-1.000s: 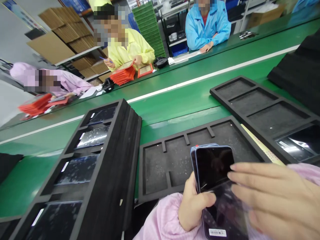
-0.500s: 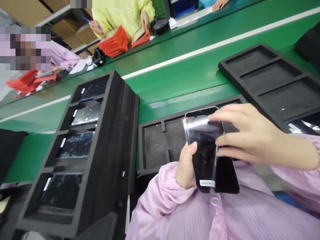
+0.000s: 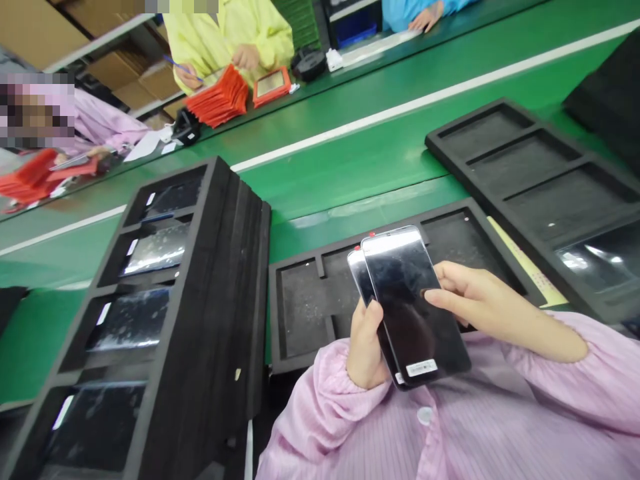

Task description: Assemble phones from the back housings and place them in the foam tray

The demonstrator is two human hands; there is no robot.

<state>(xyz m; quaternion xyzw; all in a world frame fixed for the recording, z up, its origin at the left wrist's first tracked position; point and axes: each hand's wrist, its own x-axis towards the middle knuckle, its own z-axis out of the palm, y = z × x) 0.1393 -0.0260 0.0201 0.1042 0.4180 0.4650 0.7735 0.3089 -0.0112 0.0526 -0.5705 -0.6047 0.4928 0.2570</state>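
Note:
My left hand [image 3: 365, 347] is wrapped round a small stack of black phone screens [image 3: 407, 303], held upright above a black foam tray [image 3: 305, 313]. The top screen has a white barcode label near its lower end and a red tab at its upper corner. My right hand [image 3: 480, 303] grips the right edge of the top screen, thumb laid on its glass face. Both sleeves are pink.
A tall stack of foam trays [image 3: 165, 300] holding screens stands at my left. Another foam tray [image 3: 530, 173] lies at the right, one screen in its near slot. Beyond runs a green conveyor belt [image 3: 350, 147]; co-workers across it handle orange-red cards [image 3: 220, 103].
My right hand has slid from the top of the screens down to their right edge. The top screen now sits shifted right over the one beneath it.

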